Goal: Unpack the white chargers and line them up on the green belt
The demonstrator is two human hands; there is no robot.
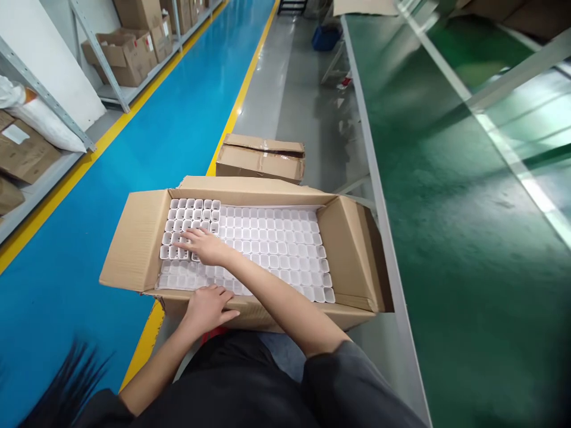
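An open cardboard box [134, 244] rests in front of me, its flaps folded out. A clear plastic tray [276, 244] with rows of small square cells fills it. Several small white parts [191, 214] sit in the cells at the tray's far left corner. My right hand [205, 245] reaches across the tray, fingers stretched flat on those white parts. My left hand [209, 306] rests on the box's near edge, fingers curled over the rim.
A long green workbench [468, 238] runs along the right. A second, closed cardboard box [261, 157] lies on the floor beyond the open one. Metal shelving [111, 71] with more cartons lines the left, past a blue floor with a yellow stripe.
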